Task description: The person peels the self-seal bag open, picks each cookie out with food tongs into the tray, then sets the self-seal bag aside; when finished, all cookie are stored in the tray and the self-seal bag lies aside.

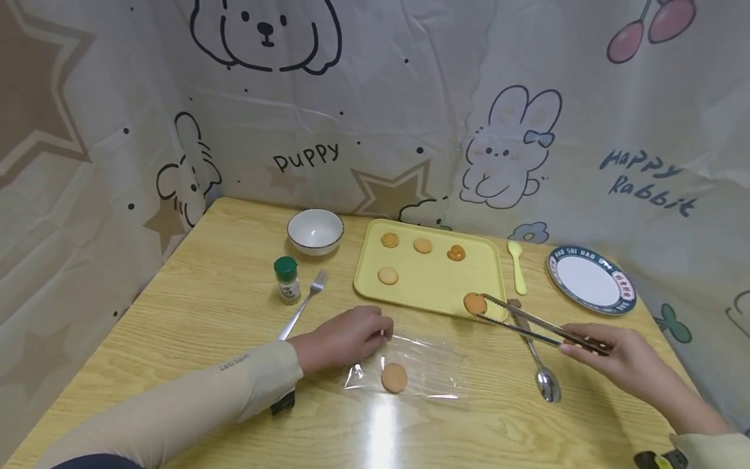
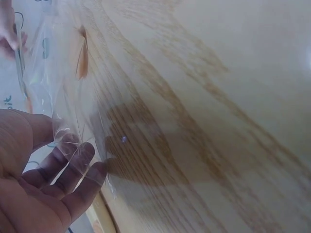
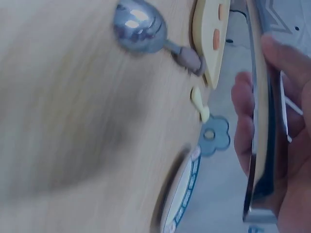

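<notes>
My left hand (image 1: 351, 335) holds the edge of a clear plastic bag (image 1: 433, 368) low over the table. In the left wrist view, the film of the bag (image 2: 73, 131) lies between the thumb and fingers. One round cookie (image 1: 394, 378) is inside the bag. My right hand (image 1: 621, 358) grips metal tongs (image 1: 551, 320), seen close up in the right wrist view (image 3: 265, 121). At the tongs' tips is a ridged round cookie (image 1: 474, 303), over the near right corner of the yellow tray (image 1: 433, 280). Several other cookies, among them a plain one (image 1: 388, 275), lie on the tray.
Left of the tray are a white bowl (image 1: 315, 229), a green-capped shaker (image 1: 287, 280) and a fork (image 1: 305, 303). To its right lie a metal spoon (image 1: 547, 384), a small yellow spoon (image 1: 517, 267) and a blue-rimmed plate (image 1: 592, 281). A printed curtain (image 1: 404, 117) hangs behind the table.
</notes>
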`<control>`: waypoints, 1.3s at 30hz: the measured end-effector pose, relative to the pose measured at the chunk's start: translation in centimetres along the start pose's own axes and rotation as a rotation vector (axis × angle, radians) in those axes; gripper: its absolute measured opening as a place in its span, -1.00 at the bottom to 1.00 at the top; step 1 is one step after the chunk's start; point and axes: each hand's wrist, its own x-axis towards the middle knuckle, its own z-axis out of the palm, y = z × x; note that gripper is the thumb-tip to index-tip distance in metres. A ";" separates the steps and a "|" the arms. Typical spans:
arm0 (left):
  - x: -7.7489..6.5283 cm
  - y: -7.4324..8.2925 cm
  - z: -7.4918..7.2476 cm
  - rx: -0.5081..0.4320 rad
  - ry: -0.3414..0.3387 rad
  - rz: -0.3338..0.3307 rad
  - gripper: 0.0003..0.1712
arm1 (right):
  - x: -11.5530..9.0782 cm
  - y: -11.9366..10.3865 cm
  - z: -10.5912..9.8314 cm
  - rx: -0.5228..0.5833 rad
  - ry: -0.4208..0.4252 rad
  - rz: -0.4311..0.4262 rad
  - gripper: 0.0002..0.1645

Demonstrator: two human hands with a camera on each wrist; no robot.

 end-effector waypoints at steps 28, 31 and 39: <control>-0.3 0.0 0.2 -0.003 -0.013 -0.035 -0.92 | 9.9 -2.6 5.3 -0.010 -0.154 -0.035 -0.51; -0.4 -0.1 0.3 -0.004 -0.013 -0.035 -0.92 | 9.8 -2.6 5.3 -0.004 -0.153 -0.037 -0.51; -0.1 -0.3 0.3 0.012 0.009 -0.027 -0.91 | 8.2 -2.8 3.1 -0.009 -0.077 -0.059 -0.52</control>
